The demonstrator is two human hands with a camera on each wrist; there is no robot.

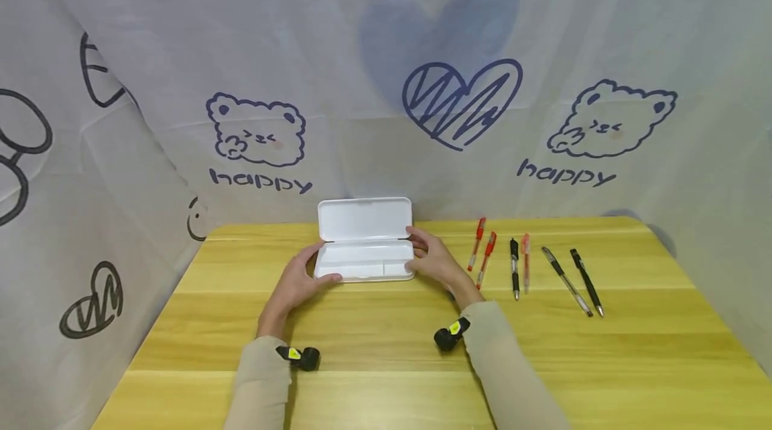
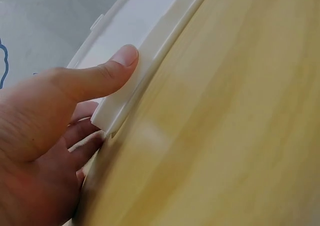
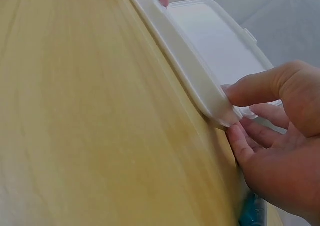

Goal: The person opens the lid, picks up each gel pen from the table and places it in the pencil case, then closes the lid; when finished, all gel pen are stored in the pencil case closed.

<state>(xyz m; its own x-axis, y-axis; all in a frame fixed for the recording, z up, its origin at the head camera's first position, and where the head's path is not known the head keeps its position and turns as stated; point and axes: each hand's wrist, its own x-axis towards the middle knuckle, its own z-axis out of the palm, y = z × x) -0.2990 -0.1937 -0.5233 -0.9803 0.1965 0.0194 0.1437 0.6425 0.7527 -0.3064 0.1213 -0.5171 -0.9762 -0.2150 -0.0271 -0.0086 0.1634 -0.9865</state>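
A white pencil case point(image 1: 350, 270) stands at the far edge of the table with its lid point(image 1: 364, 219) raised against the curtain. Inside, a low divider point(image 1: 384, 268) marks off a small section at the right; no pens lie in it. My left hand point(image 1: 299, 280) grips the case's left end, thumb over the front wall and fingers around the end, as the left wrist view shows. At the opposite end my right hand point(image 1: 435, 259) holds the case between thumb and fingers. In the right wrist view its fingertips point(image 3: 235, 133) are right under the corner.
Right of the case lie several pens: two red pens point(image 1: 486, 261), a black pen point(image 1: 515, 269), a pinkish-red pen point(image 1: 527, 262), a clear-barrelled black pen point(image 1: 567, 280) and another black pen point(image 1: 587, 282). A teal object point(image 3: 254, 211) shows below my right hand. A patterned curtain point(image 1: 362, 169) hangs behind the table.
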